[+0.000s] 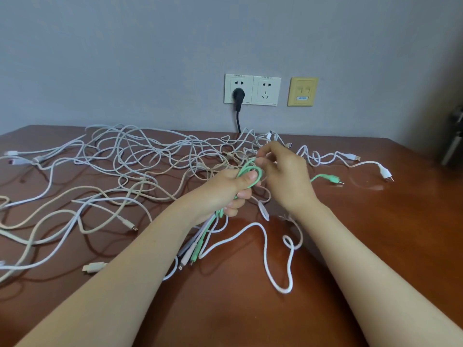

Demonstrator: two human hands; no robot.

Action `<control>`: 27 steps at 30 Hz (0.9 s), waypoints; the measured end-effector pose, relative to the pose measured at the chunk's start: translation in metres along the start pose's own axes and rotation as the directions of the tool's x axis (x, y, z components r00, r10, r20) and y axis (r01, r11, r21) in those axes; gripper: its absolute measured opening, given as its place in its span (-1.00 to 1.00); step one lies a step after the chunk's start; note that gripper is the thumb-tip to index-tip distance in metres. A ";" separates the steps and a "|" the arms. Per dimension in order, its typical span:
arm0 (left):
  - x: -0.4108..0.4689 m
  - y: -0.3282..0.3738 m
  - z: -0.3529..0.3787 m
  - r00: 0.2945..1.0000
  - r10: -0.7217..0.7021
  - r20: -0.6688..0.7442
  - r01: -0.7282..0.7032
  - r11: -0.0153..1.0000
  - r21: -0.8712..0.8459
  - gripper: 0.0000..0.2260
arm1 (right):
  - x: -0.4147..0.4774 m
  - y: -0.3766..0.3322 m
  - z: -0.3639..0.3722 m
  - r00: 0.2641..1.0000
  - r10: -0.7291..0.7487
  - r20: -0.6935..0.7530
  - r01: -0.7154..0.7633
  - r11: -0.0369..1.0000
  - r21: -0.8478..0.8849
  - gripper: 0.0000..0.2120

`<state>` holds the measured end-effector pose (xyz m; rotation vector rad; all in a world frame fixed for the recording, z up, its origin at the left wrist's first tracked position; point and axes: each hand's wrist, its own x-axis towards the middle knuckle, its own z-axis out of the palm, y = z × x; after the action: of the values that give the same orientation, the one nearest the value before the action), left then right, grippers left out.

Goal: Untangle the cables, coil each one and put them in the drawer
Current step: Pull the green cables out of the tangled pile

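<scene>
we hold the green cable (244, 167) in the left hand (233, 194), fingers curled round its loops, likely so the coil cannot spring open; other cable ends hang below the fist. the right hand (285, 176) pinches the cable just above, apparently to lay the next turn. its plug (334, 178) trails right on the surface (375, 234), apart from the tangle (140, 159) lying left and far. no drawer is in view.
</scene>
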<state>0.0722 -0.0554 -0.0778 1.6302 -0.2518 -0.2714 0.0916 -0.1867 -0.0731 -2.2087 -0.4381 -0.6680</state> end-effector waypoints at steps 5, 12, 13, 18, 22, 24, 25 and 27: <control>-0.001 0.002 -0.003 0.998 0.041 -0.056 -0.043 0.998 -0.047 -0.76 | 0.003 0.005 -0.001 0.997 0.072 -0.013 -0.072 0.997 -0.019 -0.88; 0.003 0.001 -0.012 0.968 0.048 -0.248 -0.086 0.986 -0.144 -0.76 | 0.002 0.000 0.000 0.997 0.077 -0.011 -0.078 0.996 -0.036 -0.84; 0.003 0.001 -0.013 0.963 0.044 -0.266 -0.087 0.984 -0.152 -0.75 | 0.002 0.000 0.001 0.997 0.073 -0.006 -0.074 0.996 -0.048 -0.85; 0.002 0.003 -0.012 0.946 0.065 -0.316 -0.127 0.975 -0.181 -0.73 | -0.004 -0.005 0.007 0.996 0.013 0.090 -0.002 0.993 -0.118 -0.84; 0.006 0.001 -0.012 0.923 0.152 -0.352 -0.191 0.979 -0.076 -0.73 | -0.009 -0.010 0.013 0.985 -0.063 0.160 0.090 0.982 -0.165 -0.84; 0.008 0.001 -0.011 0.909 0.186 -0.373 -0.210 0.978 -0.024 -0.73 | -0.011 -0.015 0.015 0.980 -0.069 0.186 0.099 0.983 -0.155 -0.82; 0.009 0.000 -0.011 0.905 0.190 -0.381 -0.210 0.978 -0.011 -0.73 | -0.011 -0.016 0.016 0.978 -0.071 0.196 0.103 0.982 -0.156 -0.82; 0.009 -0.001 -0.011 0.890 0.240 -0.387 -0.223 0.971 0.089 -0.77 | -0.011 -0.016 0.016 0.973 -0.085 0.213 0.122 0.979 -0.166 -0.83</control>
<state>0.0848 -0.0477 -0.0780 1.6391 -0.1392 0.2501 0.0796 -0.1653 -0.0797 -2.4501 -0.6242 -0.5537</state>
